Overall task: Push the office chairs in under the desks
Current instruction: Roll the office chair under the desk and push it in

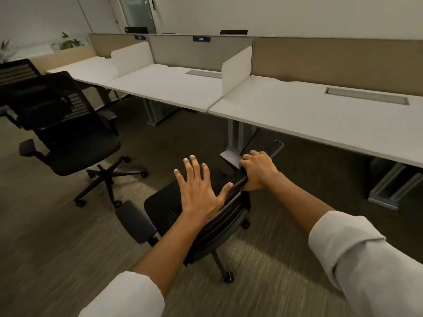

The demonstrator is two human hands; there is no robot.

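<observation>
right hand (257, 170) gripping chair backrest (261, 156) | left hand (199, 191) spread flat above it

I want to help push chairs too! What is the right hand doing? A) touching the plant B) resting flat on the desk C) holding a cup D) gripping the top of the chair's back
D: the right hand is closed around the top edge of the chair back.

Your carpet (274, 259) carries two chairs, one at six o'clock (201, 225), one at nine (75, 143), plus desks (309, 115) at twelve.
</observation>
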